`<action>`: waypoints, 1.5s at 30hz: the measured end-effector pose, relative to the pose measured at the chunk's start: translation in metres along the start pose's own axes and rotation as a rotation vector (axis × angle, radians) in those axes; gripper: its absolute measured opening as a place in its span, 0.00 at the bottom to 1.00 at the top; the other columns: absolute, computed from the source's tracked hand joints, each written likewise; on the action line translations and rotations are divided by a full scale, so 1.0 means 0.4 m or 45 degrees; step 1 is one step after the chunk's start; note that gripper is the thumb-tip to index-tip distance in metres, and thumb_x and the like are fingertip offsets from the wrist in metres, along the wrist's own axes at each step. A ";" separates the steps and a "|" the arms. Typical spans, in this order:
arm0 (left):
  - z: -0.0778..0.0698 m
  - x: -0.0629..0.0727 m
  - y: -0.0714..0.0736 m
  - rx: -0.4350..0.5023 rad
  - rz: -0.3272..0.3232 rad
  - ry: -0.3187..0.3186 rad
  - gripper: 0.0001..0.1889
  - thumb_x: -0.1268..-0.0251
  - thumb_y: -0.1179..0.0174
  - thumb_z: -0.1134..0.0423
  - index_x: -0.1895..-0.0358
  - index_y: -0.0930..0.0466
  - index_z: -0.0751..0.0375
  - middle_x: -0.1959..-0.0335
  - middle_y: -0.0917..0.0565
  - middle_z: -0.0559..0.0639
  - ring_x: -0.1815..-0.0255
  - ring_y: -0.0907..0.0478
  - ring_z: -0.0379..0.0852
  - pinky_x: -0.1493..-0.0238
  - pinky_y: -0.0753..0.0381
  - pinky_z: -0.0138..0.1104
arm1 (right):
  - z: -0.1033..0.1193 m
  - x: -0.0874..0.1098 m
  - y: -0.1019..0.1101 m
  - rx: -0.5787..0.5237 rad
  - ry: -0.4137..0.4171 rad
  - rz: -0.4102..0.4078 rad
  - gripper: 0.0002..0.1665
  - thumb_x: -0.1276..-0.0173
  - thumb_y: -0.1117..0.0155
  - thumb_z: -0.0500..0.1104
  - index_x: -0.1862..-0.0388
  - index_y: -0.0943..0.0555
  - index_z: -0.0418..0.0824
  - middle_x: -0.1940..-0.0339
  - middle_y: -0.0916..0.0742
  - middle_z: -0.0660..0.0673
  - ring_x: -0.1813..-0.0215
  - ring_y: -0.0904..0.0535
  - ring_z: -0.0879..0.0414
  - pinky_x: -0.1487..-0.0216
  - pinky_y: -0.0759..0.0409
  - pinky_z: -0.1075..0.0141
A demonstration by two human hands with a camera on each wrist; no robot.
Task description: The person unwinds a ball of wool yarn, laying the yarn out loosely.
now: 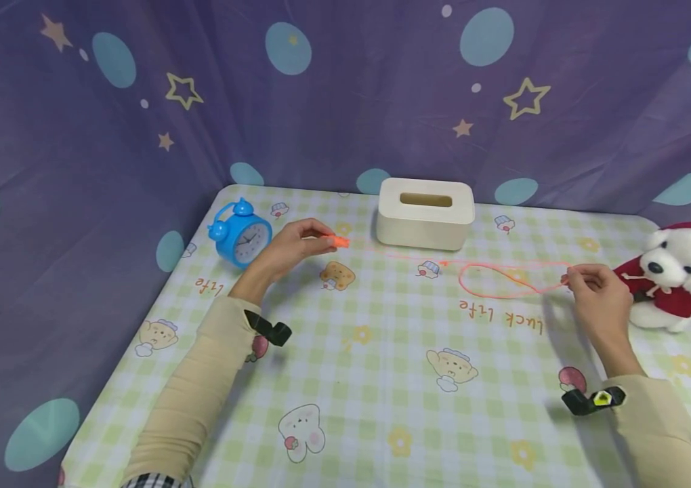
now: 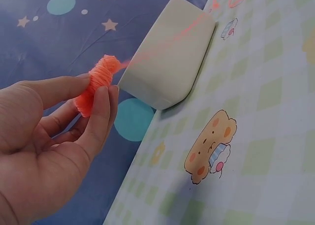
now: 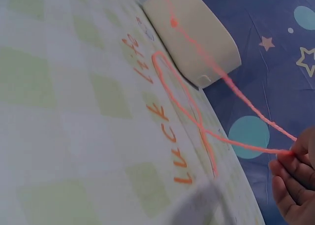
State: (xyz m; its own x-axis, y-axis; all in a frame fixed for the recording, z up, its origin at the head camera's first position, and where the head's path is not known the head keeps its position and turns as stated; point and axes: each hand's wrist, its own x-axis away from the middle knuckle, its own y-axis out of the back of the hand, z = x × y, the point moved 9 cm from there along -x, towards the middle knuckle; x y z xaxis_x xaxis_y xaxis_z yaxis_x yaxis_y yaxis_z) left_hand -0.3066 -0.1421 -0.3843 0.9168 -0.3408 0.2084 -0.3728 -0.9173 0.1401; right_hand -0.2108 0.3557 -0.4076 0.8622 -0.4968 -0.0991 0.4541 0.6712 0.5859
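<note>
My left hand (image 1: 297, 249) pinches a small wound bundle of orange yarn (image 2: 98, 82) between thumb and fingers, above the table beside the alarm clock. From the bundle a thin orange strand (image 3: 236, 89) stretches across to my right hand (image 1: 603, 301), which pinches it near the plush bear. A small knot (image 3: 173, 22) shows partway along this strand. Below it, a loose loop of the same yarn (image 1: 494, 297) runs from the right fingertips and appears to lie on the tablecloth. The yarn inside the right hand's grip is hidden by the fingers.
A cream tissue box (image 1: 421, 230) stands at the back, just behind the strand. The blue alarm clock (image 1: 242, 234) is at the back left. At the right edge sits a white plush bear (image 1: 677, 271) in red clothes. A checked tablecloth (image 1: 370, 393) covers the table; a purple curtain (image 1: 345, 115) hangs behind.
</note>
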 end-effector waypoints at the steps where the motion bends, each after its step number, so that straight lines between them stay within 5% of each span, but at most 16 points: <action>1: 0.000 -0.001 0.001 -0.002 -0.002 -0.001 0.14 0.35 0.38 0.62 0.50 0.25 0.63 0.50 0.22 0.57 0.47 0.19 0.53 0.34 0.31 0.50 | -0.020 -0.009 -0.002 0.014 0.021 0.001 0.12 0.29 0.44 0.54 0.59 0.22 0.48 0.78 0.22 0.74 0.69 0.25 0.76 0.71 0.32 0.81; 5: 0.000 -0.003 0.000 -0.001 -0.002 0.003 0.14 0.35 0.38 0.62 0.50 0.25 0.63 0.50 0.23 0.58 0.48 0.18 0.51 0.34 0.31 0.50 | -0.028 -0.008 -0.006 0.137 0.066 0.051 0.18 0.29 0.46 0.55 0.56 0.21 0.42 0.77 0.23 0.71 0.70 0.29 0.79 0.70 0.32 0.80; 9: 0.000 -0.007 -0.005 -0.016 0.009 0.004 0.14 0.35 0.38 0.61 0.49 0.25 0.63 0.49 0.23 0.57 0.48 0.18 0.49 0.35 0.30 0.47 | -0.009 0.002 -0.021 0.262 0.136 0.096 0.19 0.28 0.47 0.51 0.52 0.21 0.36 0.68 0.15 0.51 0.71 0.33 0.81 0.70 0.33 0.78; 11: -0.001 -0.009 -0.009 -0.028 0.016 0.003 0.14 0.35 0.38 0.61 0.50 0.25 0.62 0.49 0.23 0.57 0.48 0.18 0.49 0.36 0.28 0.44 | -0.004 0.003 -0.032 0.302 0.188 0.115 0.19 0.28 0.47 0.49 0.52 0.21 0.35 0.62 0.15 0.38 0.70 0.33 0.78 0.69 0.33 0.77; 14: -0.007 -0.009 -0.017 -0.043 0.032 -0.001 0.14 0.35 0.38 0.60 0.50 0.24 0.62 0.49 0.22 0.56 0.47 0.19 0.51 0.37 0.27 0.41 | 0.009 0.005 -0.046 0.350 0.260 0.140 0.17 0.28 0.46 0.46 0.53 0.21 0.33 0.60 0.15 0.34 0.67 0.27 0.67 0.67 0.32 0.73; 18: -0.019 -0.006 -0.033 -0.030 0.067 -0.012 0.14 0.36 0.37 0.61 0.50 0.24 0.62 0.50 0.21 0.56 0.45 0.20 0.56 0.36 0.29 0.43 | 0.028 0.009 -0.065 0.372 0.280 0.188 0.17 0.28 0.47 0.45 0.51 0.22 0.32 0.57 0.16 0.32 0.58 0.21 0.46 0.60 0.29 0.59; 22: -0.026 -0.005 -0.042 -0.007 0.093 -0.019 0.14 0.36 0.37 0.63 0.49 0.24 0.63 0.51 0.21 0.55 0.48 0.19 0.53 0.34 0.32 0.48 | 0.060 0.013 -0.085 0.327 0.294 0.229 0.18 0.27 0.49 0.45 0.49 0.24 0.32 0.53 0.17 0.31 0.50 0.23 0.39 0.51 0.30 0.47; 32: -0.031 -0.007 -0.055 -0.070 0.106 -0.020 0.15 0.38 0.35 0.62 0.49 0.22 0.60 0.45 0.23 0.53 0.47 0.23 0.52 0.35 0.33 0.51 | 0.228 0.056 -0.193 0.116 0.580 0.279 0.13 0.30 0.43 0.40 0.53 0.22 0.32 0.57 0.17 0.34 0.55 0.20 0.41 0.52 0.25 0.51; 45: -0.035 -0.016 -0.073 -0.068 0.121 -0.023 0.13 0.38 0.36 0.64 0.51 0.21 0.60 0.48 0.21 0.53 0.51 0.21 0.49 0.43 0.26 0.41 | 0.413 0.150 -0.405 -0.126 0.819 0.513 0.11 0.35 0.36 0.36 0.55 0.22 0.33 0.57 0.17 0.38 0.55 0.19 0.45 0.53 0.21 0.50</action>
State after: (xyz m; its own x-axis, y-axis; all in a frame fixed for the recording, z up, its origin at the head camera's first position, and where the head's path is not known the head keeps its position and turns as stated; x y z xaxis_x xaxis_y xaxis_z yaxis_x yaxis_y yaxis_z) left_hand -0.3037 -0.1102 -0.3761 0.8790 -0.4302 0.2057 -0.4652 -0.8684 0.1717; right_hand -0.2697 0.1263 -0.3755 0.9125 0.1950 -0.3595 0.0686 0.7936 0.6045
